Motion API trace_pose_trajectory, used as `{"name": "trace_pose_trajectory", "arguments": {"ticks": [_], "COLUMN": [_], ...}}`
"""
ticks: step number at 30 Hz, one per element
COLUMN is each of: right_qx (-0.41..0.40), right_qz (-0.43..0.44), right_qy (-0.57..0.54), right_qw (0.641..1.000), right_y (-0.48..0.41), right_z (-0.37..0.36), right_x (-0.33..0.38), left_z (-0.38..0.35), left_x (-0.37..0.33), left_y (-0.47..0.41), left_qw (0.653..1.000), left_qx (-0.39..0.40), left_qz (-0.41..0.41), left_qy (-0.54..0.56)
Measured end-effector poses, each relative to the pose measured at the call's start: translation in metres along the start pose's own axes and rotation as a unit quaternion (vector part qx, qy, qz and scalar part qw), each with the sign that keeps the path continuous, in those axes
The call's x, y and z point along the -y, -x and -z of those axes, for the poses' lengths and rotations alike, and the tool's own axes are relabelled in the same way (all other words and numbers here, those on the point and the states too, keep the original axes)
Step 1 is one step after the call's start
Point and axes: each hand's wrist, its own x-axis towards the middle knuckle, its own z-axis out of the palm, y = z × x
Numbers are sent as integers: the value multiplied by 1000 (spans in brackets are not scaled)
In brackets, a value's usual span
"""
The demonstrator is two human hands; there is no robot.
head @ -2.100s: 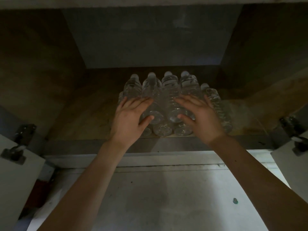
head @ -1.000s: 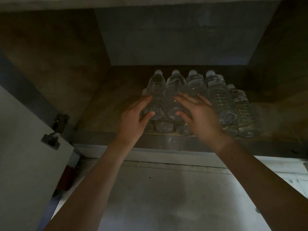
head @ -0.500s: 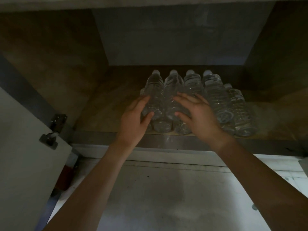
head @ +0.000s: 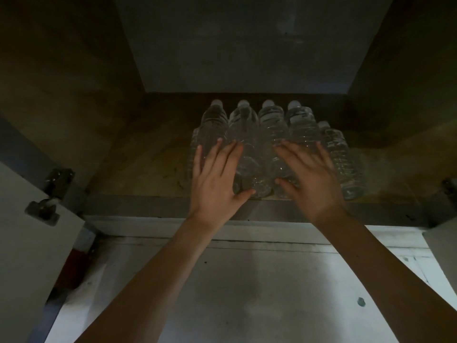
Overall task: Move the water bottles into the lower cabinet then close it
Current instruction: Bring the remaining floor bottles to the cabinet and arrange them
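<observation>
The water bottles (head: pixel 274 127) are inside the lower cabinet (head: pixel 74 95), lying on their sides in a tight pack on its wooden floor (head: pixel 148 159). Caps point at the back wall and bases face the opening, close to the front sill (head: pixel 148 206). Four sit side by side on top, and there are more underneath. One lower bottle (head: pixel 338 154) lies along the right edge of the pack.

Both hands are on top of the pack, palms down. The left hand (head: pixel 217 179) covers the left bottles with its fingers (head: pixel 212 157) straight and fanned out, thumb by a bottle base. The right hand (head: pixel 311 184) is over the right ones, fingers (head: pixel 291 157) also straight and spread, not wrapped around anything. It's a bit blurry, so I can't say how firmly it touches.

Around that, both doors are swung open: the left door (head: pixel 29 243) with its hinge (head: pixel 57 181), and the right door (head: pixel 442 248), just a corner in view. They're well clear of the arms. The white floor (head: pixel 247 293) is in front, with a small teal spot (head: pixel 361 302) on it. Something red (head: pixel 76 263) shows low behind the left door.
</observation>
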Motion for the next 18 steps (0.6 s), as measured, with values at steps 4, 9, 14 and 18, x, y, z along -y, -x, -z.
{"name": "trace_pose_trajectory", "arguments": {"ticks": [4, 9, 14, 18], "right_qx": [-41, -66, -60, -42], "right_qz": [1, -1, -9, -16], "right_qy": [-49, -77, -81, -79], "right_qw": [998, 995, 995, 996], "right_y": [-5, -7, -12, -12], "right_z": [1, 1, -2, -1], "right_x": [-6, -8, -9, -10], "left_z": [-8, -11, -9, -8], "left_x": [0, 3, 2, -1], "left_y": [-2, -3, -4, -4], "left_qw": [1000, 999, 999, 999], "left_qx": [-18, -38, -35, -31], "left_qz": [13, 18, 22, 28], "left_qy": [-2, 18, 11, 8]}}
